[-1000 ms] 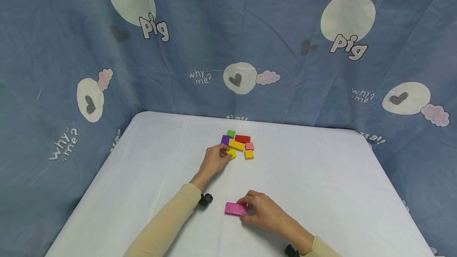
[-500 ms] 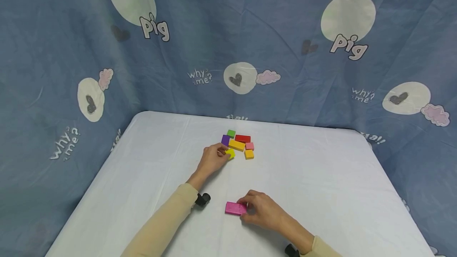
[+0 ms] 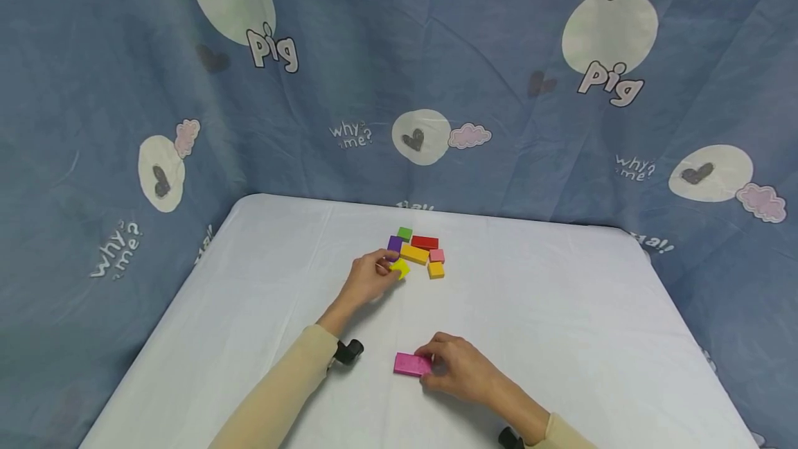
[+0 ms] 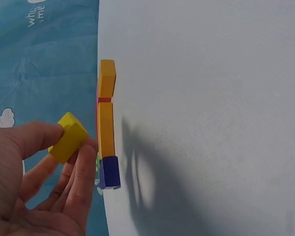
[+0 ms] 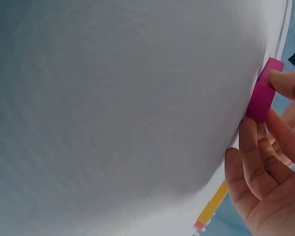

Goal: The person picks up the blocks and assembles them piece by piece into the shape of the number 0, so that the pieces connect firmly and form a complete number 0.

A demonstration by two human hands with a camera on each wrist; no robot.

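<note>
Between thumb and fingers my left hand [image 3: 366, 278] pinches a small yellow block [image 3: 400, 268] at the near side of a block group. In the left wrist view the yellow block [image 4: 69, 142] is tilted and held off the table, apart from the other blocks. Nearer to me, my right hand [image 3: 463, 370] grips the right end of a magenta rectangular block [image 3: 408, 364] lying on the white table. The right wrist view shows the thumb on one face of the magenta block [image 5: 260, 101] and fingers against its side; part of it is hidden by the thumb.
Close to the left hand lie a purple block [image 3: 395, 244], a long orange block [image 3: 414, 253], a red block [image 3: 425, 242], a green block [image 3: 405, 233], a pink block [image 3: 437, 255] and a small orange block [image 3: 436, 270]. A blue printed curtain [image 3: 499, 179] hangs behind the table [image 3: 561, 310].
Pinching the yellow block, my left hand has drawn slightly left and back, and the block has turned and come away from the group. My right hand and the magenta block stay put.
</note>
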